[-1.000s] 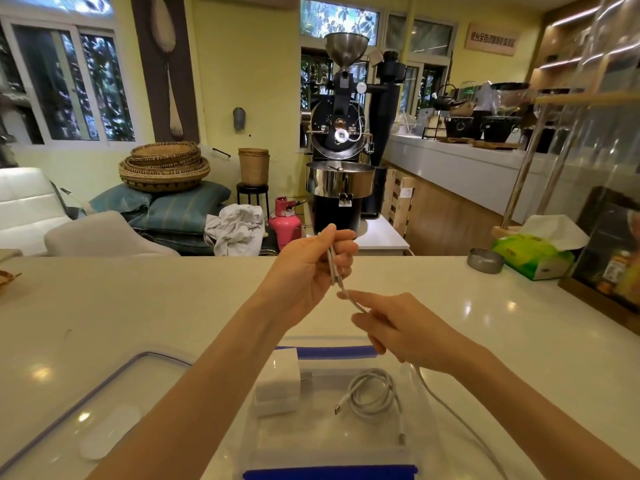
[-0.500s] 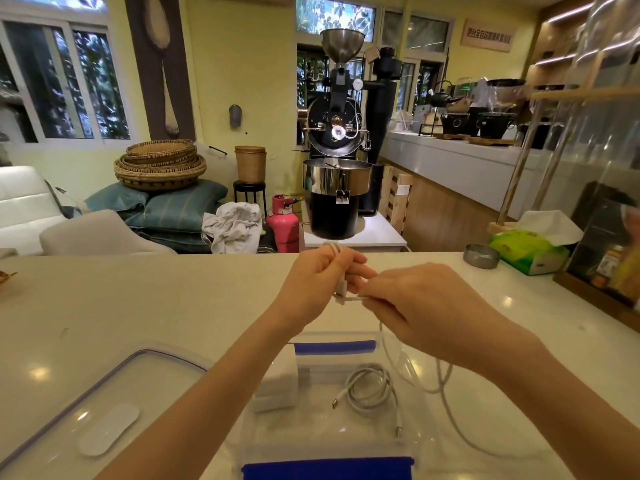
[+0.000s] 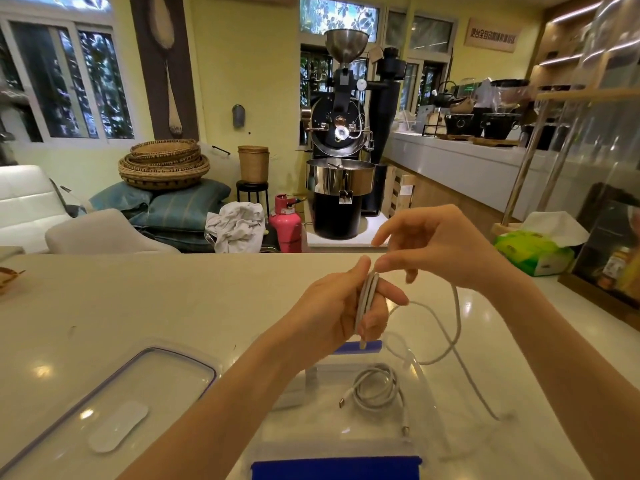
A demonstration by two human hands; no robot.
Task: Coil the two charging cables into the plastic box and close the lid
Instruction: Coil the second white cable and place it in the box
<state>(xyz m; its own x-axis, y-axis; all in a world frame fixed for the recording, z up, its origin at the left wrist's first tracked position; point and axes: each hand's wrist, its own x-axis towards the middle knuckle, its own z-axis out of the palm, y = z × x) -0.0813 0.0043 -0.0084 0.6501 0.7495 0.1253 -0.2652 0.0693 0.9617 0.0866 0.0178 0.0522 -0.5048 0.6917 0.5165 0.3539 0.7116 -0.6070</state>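
Observation:
A clear plastic box [image 3: 424,374] with blue clips stands on the white counter in front of me. One white charging cable [image 3: 375,391] lies coiled inside it. My left hand [image 3: 332,317] is held above the box and grips two or three loops of the second white cable [image 3: 457,317] between thumb and fingers. My right hand [image 3: 440,251] is just above and to the right, pinching the same cable at the top of the loops. The cable's free length hangs down in a loose loop to the counter, right of the box.
The box's clear lid [image 3: 114,407] lies flat on the counter to the left. A green tissue pack [image 3: 530,251] and a wooden-framed glass case [image 3: 609,237] stand at the right. Beyond the counter edge are a coffee roaster and chairs.
My hands have gone from drawing the cable taut to winding it. Loops have built up in my left hand, and my right hand has risen and moved right with the cable.

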